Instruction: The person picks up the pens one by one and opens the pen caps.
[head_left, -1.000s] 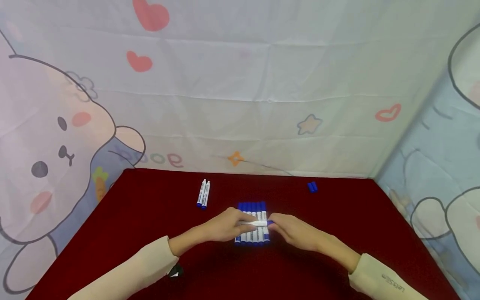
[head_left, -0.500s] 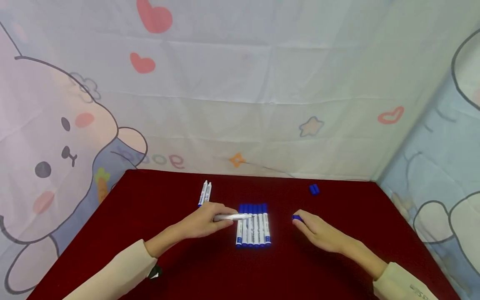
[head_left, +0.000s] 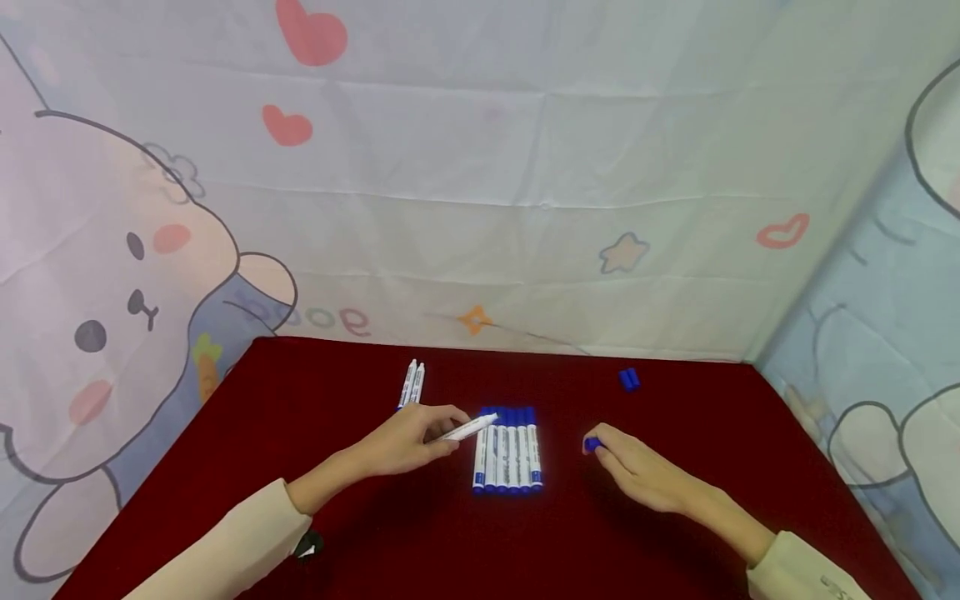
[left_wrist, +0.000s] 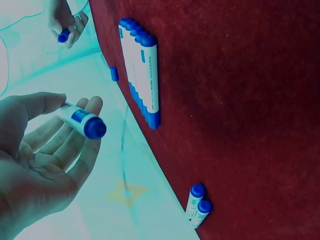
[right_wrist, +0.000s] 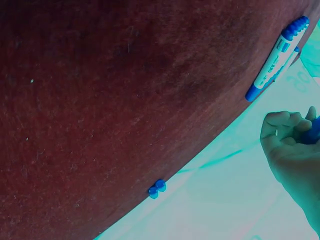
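My left hand (head_left: 408,437) pinches an uncapped white marker (head_left: 470,427) between thumb and fingers, its bare tip pointing right and slightly up in the head view. The blue rear end of that marker (left_wrist: 82,121) faces the camera in the left wrist view. In my right hand (head_left: 633,467), thumb and fingers grip a blue marker cap (head_left: 592,444), partly hidden by the fingers. Between the hands, several capped white markers (head_left: 512,458) lie side by side in a row, blue caps away from me. The held marker's tip overlaps the row's far left corner in the head view.
Two uncapped markers (head_left: 412,383) lie at the back left, partly behind the left hand. Two blue caps (head_left: 628,379) sit together at the back right of the red-covered table (head_left: 697,433). A small dark object (head_left: 308,545) shows by the left sleeve. A printed curtain (head_left: 450,167) hangs behind.
The marker's cap has come off: the left hand moved left with the marker, the right hand moved right with the cap. Since then the marker's tip has tilted up.
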